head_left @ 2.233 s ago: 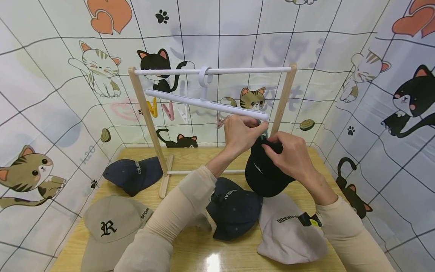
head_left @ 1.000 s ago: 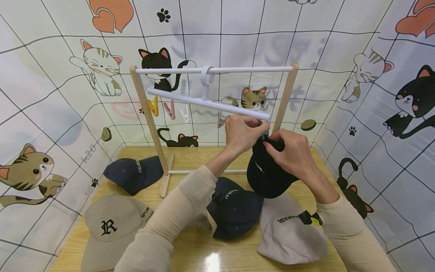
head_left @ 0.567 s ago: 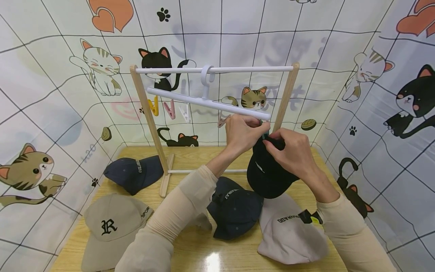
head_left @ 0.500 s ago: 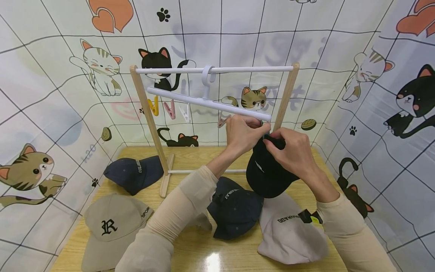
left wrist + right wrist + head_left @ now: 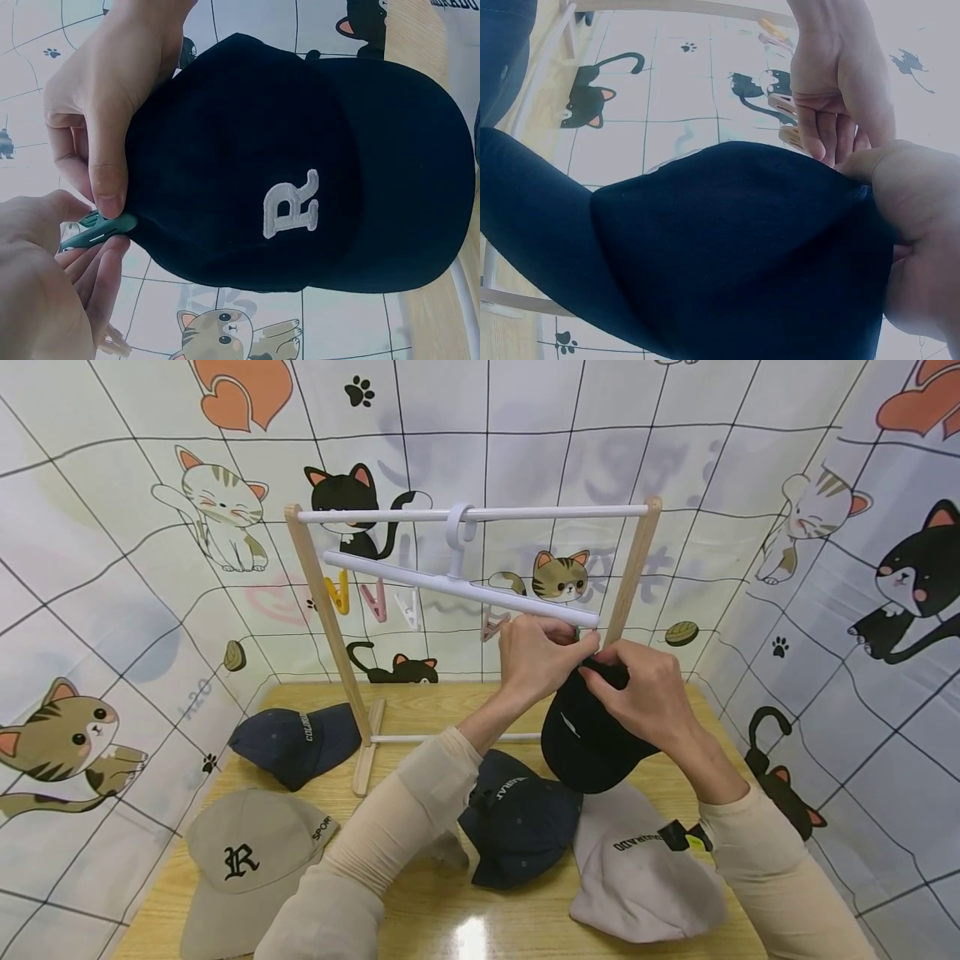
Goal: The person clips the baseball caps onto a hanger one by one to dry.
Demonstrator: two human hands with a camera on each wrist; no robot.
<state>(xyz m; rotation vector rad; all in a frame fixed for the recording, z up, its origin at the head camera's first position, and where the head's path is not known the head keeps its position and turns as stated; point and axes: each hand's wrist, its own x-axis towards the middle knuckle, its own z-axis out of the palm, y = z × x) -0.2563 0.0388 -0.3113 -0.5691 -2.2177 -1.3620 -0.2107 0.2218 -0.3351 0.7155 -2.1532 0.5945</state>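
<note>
My left hand [image 5: 536,656] pinches a green clothespin [image 5: 97,231] below the right end of a tilted white hanger [image 5: 457,587]. Beside it, my right hand [image 5: 648,693] grips the top of a dark baseball cap [image 5: 588,739], which hangs from the fingers. In the left wrist view, the cap shows a white letter R, its brim points right, and the clothespin's tip meets its gathered crown. Whether the tip has closed over the fabric I cannot tell. The right wrist view shows my right thumb and fingers holding the cap's cloth, with the clothespin hidden.
The hanger hooks over the white rod of a wooden rack [image 5: 633,572]. Yellow [image 5: 339,593], pink [image 5: 372,602] and white clothespins [image 5: 408,608] hang from its left side. On the table lie navy caps [image 5: 521,822], a beige cap [image 5: 251,852] and a pale cap [image 5: 645,868].
The right hand has lifted the dark cap slightly toward the left hand. The green clothespin, visible between the hands before, is now nearly hidden in the head view. The hanger stays tilted.
</note>
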